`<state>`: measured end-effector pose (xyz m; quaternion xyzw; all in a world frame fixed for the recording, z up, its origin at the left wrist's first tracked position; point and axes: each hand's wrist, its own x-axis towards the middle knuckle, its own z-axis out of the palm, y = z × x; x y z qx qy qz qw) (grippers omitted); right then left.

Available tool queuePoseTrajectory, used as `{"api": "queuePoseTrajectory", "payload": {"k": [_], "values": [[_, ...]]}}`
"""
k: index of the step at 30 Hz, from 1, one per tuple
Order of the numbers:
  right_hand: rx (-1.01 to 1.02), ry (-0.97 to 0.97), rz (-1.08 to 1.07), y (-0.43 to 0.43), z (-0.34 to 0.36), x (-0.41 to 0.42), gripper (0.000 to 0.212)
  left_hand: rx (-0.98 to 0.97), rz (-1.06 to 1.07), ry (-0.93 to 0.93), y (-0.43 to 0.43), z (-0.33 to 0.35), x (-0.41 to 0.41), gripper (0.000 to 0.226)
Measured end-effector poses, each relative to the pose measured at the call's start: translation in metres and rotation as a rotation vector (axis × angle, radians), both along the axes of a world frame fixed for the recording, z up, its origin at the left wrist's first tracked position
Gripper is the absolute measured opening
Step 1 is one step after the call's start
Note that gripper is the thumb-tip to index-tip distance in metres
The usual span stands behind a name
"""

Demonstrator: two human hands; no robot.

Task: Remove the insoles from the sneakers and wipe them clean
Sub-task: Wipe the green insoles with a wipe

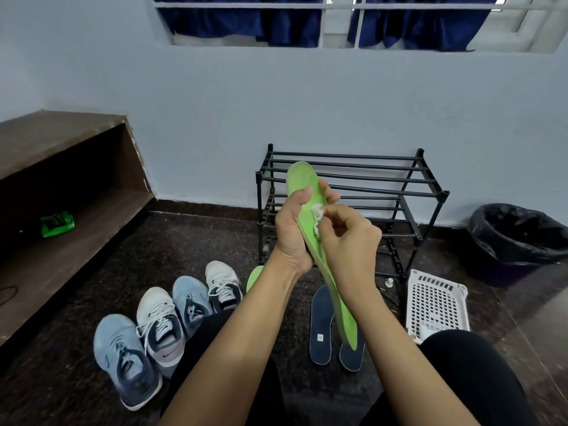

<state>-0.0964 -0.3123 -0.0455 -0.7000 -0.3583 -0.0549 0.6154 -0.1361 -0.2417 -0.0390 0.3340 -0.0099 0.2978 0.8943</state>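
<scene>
A green insole (300,179) is held up in the air in front of the person, above the floor (215,241) and in front of a black shoe rack (384,179). Its long axis runs steeply: 1 end points up and away toward the rack's top bars, the other slants down and back toward the person's right knee.

It is gripped around its upper half by the left hand (290,232), with the thumb laid across its face and the fingers wrapped behind. Its face is turned toward the right hand (350,244), which is the nearer hand for the wiping. A crumpled white wipe (316,218) is pinched in that hand's fingertips and pressed against the insole just below the left thumb.

The longer stretch of insole lies below the wipe, under the right wrist, so the next stroke is judged to run downward along the axis.

A 2nd green insole (254,276) and 2 dark blue insoles (320,327) lie on the floor; 4 sneakers (159,321) are lined up to the left.
</scene>
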Motion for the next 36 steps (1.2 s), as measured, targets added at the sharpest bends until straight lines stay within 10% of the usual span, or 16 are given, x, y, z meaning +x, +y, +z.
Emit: {"api": "queuePoseTrajectory", "payload": {"k": [11,23,36], "values": [[-0.092,0.094,0.316,-0.021,0.011,-0.018,0.02,-0.101,-0.039,-0.095,0.015,0.001,-0.004,0.062],[0.033,-0.007,-0.019,-0.005,0.0,0.002,0.017,-0.027,-0.016,-0.045,-0.001,0.002,-0.002,0.06],[0.003,0.017,0.198,-0.012,0.011,-0.02,0.018,-0.069,-0.049,-0.088,0.005,0.005,-0.004,0.063]]}}
